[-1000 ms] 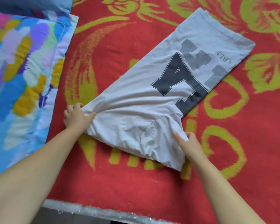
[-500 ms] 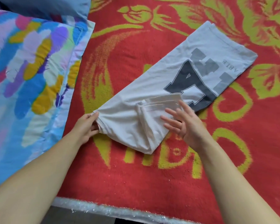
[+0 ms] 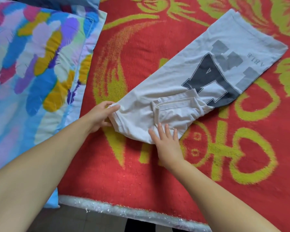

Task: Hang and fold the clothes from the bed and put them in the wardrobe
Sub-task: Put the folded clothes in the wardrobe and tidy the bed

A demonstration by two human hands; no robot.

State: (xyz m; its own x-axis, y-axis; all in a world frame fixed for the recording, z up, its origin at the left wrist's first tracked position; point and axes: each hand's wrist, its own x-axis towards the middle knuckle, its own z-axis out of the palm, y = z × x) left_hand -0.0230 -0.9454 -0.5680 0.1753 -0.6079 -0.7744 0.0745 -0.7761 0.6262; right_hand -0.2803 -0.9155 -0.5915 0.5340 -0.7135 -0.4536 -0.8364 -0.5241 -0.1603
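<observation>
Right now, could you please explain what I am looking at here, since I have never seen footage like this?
There is no machine: a person wears a camera on the head, looking down at their own bare arms. A white T-shirt with a dark letter print lies partly folded on a red blanket with yellow-green patterns. The left hand pinches the shirt's near corner. The right hand lies flat on the shirt's near edge, fingers straight, beside a sleeve folded in on top. A colourful pillow lies to the left.
</observation>
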